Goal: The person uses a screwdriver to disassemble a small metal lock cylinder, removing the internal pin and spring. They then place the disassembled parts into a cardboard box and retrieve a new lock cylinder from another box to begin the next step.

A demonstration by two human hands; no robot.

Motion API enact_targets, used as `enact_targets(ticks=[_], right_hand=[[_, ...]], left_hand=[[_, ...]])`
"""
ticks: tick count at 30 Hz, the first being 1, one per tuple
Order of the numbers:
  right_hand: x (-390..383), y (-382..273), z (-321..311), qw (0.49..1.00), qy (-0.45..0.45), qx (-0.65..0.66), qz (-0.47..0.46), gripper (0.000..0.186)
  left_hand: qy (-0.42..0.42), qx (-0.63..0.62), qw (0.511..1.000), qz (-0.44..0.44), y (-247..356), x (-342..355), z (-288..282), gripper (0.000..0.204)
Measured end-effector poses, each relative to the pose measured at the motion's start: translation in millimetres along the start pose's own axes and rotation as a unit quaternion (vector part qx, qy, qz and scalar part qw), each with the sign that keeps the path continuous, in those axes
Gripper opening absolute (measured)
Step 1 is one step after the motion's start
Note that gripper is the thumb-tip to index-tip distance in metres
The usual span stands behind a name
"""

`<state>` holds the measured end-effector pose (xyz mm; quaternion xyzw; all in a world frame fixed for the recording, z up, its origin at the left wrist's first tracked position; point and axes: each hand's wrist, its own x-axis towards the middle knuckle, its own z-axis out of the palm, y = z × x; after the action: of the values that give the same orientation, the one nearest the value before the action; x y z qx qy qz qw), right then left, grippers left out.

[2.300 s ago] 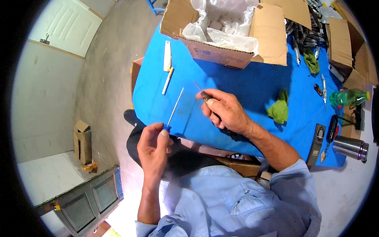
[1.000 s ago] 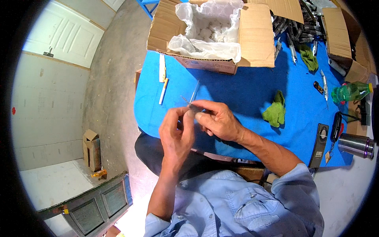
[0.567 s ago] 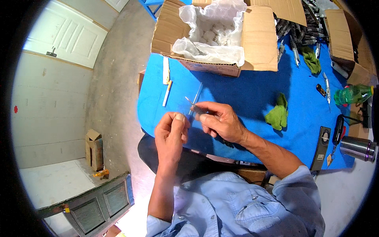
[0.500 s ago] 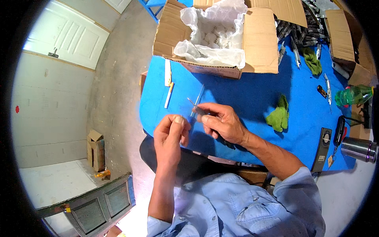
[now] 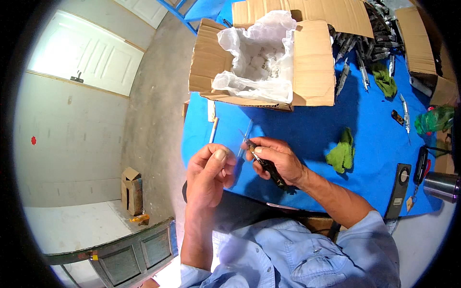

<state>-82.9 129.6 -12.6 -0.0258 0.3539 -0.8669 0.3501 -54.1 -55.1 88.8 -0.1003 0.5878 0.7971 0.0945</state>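
My right hand (image 5: 276, 161) grips a dark tool (image 5: 266, 169) with a thin metal tip angled up toward the left. Just left of it, my left hand (image 5: 209, 173) has thumb and fingers pinched together; what they hold, if anything, is too small to make out. A thin screwdriver (image 5: 247, 129) lies on the blue cloth (image 5: 302, 127) just beyond my fingers, its handle hard to see. A white stick with a tan end (image 5: 213, 129) and a flat pale strip (image 5: 211, 110) lie farther left.
An open carton (image 5: 312, 62) lined with plastic stands behind. Dark metal tools (image 5: 360, 62) pile up at back right, near green rags (image 5: 341, 151). A bottle (image 5: 432, 120), steel flask (image 5: 439, 187) and flat black tool (image 5: 398, 192) line the right side.
The screwdriver that was in my left hand now lies apart from it. My hands came together, then the left drew slightly left. The whole view has shifted, table appearing lower.
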Motion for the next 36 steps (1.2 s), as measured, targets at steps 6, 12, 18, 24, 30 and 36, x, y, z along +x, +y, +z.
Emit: enact_targets(ticks=[6, 12, 18, 24, 30, 36], right_hand=[[-2, -5, -4, 1.000, -0.014, 0.013, 0.013, 0.028], [-8, -8, 7, 1.000, -0.013, 0.010, 0.021, 0.026], [-9, -7, 8, 0.999, -0.024, 0.018, 0.031, 0.027], [-8, -3, 5, 0.998, -0.033, 0.029, 0.045, 0.026], [-7, -2, 5, 0.997, -0.050, 0.047, 0.046, 0.022], [-8, -1, 2, 0.994, -0.054, 0.080, 0.051, 0.017]], left_hand=[[0.023, 0.028, 0.999, 0.001, -13, 6, -4, 0.020], [0.039, 0.028, 0.999, 0.018, -33, 2, -4, 0.022], [0.035, 0.023, 0.999, 0.019, -54, -4, -8, 0.017], [0.052, 0.060, 0.996, 0.051, -57, -7, -4, 0.019], [0.062, 0.089, 0.991, 0.078, -59, -11, -2, 0.015], [0.074, 0.104, 0.989, 0.075, -61, -9, 2, 0.014]])
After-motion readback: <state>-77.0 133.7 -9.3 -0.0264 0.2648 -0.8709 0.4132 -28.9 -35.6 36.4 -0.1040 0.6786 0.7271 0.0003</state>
